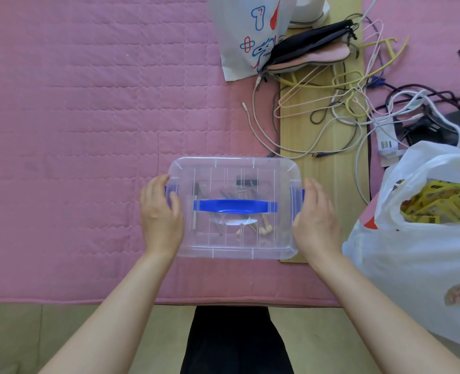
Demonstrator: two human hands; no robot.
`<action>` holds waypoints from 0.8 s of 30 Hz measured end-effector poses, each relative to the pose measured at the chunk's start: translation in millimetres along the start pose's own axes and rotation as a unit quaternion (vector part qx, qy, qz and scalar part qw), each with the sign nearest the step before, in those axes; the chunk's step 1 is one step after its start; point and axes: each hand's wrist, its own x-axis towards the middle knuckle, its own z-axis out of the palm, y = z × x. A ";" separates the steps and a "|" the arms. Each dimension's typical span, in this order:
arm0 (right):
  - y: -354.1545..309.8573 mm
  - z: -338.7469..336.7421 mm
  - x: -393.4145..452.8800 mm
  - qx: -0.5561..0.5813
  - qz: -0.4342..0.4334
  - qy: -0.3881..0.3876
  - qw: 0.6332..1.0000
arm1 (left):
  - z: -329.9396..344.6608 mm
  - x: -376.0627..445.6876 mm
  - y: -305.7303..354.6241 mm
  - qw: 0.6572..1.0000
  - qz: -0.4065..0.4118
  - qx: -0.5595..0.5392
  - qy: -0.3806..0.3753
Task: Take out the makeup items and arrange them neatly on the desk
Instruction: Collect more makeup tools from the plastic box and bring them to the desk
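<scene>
1. A clear plastic box [234,206] with its lid on sits between the two hands, on a pink quilted cover [88,103], its right end over a pale wooden board [320,184].
2. A blue handle [235,206] runs across the middle of the lid, between the hands.
3. Through the lid, the makeup items [239,220] show dimly: thin stick-like tools, a few with pale rounded tips, and a small dark piece farther from the person. What each one is cannot be told.
4. The left hand [160,214] rests against the left end of the box, fingers lightly bent over the blue clip [169,191] there and thumb lying on the lid.
5. The right hand [316,217] is at the right end, fingers nearly straight and together beside the right blue clip [299,194]; whether it presses the box cannot be told.
6. Just right of the right hand stands a white plastic bag [412,252] holding yellow packets [436,203].
7. Beyond the right hand lies a tangle of cables [358,117] and thin hangers [363,71].
8. Farther out, past the box, are a printed white bag [245,36] and a dark pouch [309,44].
</scene>
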 end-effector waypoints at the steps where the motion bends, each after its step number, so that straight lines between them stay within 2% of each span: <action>1: -5.6 -2.5 -2.8 -0.008 -0.032 0.008 0.999 | 1.1 -3.2 5.2 0.999 0.048 0.009 -0.016; 4: -20.1 -5.1 -9.9 -0.031 -0.123 -0.004 0.992 | 7.0 -11.9 16.7 0.983 0.162 0.036 -0.076; 9: -32.7 10.8 -11.9 -0.061 -0.198 -0.046 0.977 | 18.8 -22.0 23.1 0.958 0.234 0.081 -0.148; 12: -37.9 14.4 -12.5 -0.101 -0.205 -0.041 0.973 | 24.2 -26.6 21.7 0.950 0.239 0.116 -0.167; 17: -42.5 19.6 -11.8 -0.114 -0.186 -0.023 0.976 | 30.7 -27.7 19.6 0.952 0.234 0.115 -0.161; 24: -43.3 15.3 -13.6 -0.087 -0.187 0.025 0.978 | 23.0 -23.2 25.7 0.950 0.243 0.119 -0.158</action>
